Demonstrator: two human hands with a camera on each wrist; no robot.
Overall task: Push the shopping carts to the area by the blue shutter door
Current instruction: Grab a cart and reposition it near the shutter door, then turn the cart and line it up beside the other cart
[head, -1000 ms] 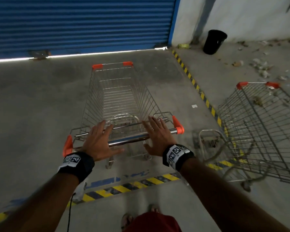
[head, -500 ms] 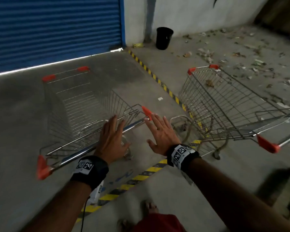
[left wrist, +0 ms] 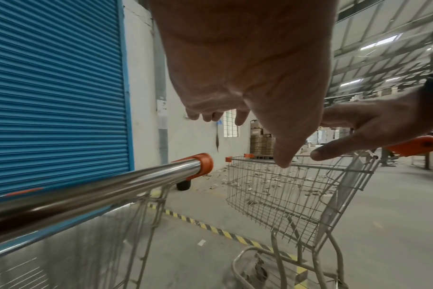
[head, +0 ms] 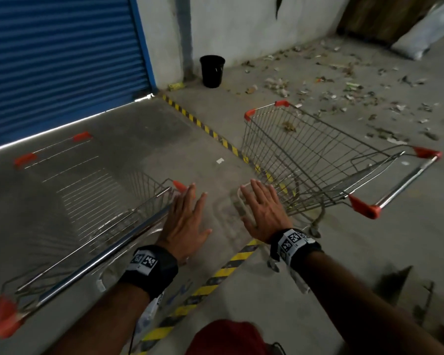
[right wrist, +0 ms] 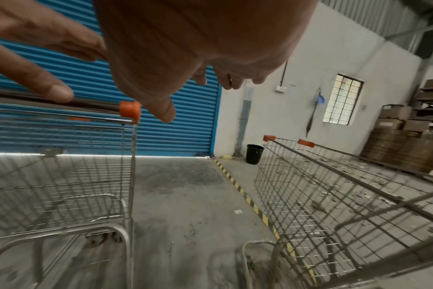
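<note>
A wire shopping cart [head: 87, 201] with orange handle ends stands at the left, blurred, its nose toward the blue shutter door [head: 62, 60]. My left hand [head: 187, 216] is flat with straight fingers over the right end of the cart's steel handle [left wrist: 99, 187]; I cannot tell whether it touches. My right hand [head: 262, 208] hangs open in the air between the carts, holding nothing. A second cart [head: 305, 160] stands at the right across the striped line, its handle [head: 400, 185] pointing right.
Yellow-black hazard tape [head: 208, 129] runs from the shutter's corner toward me. A black bin [head: 212, 71] stands by the white wall. Litter [head: 344, 93] covers the floor at the right. Stacked boxes [right wrist: 396, 146] line the far right wall.
Both hands lay flat on the left cart's handle a second ago. The right hand has left it and moved right. My view has swung right, bringing the whole second cart in.
</note>
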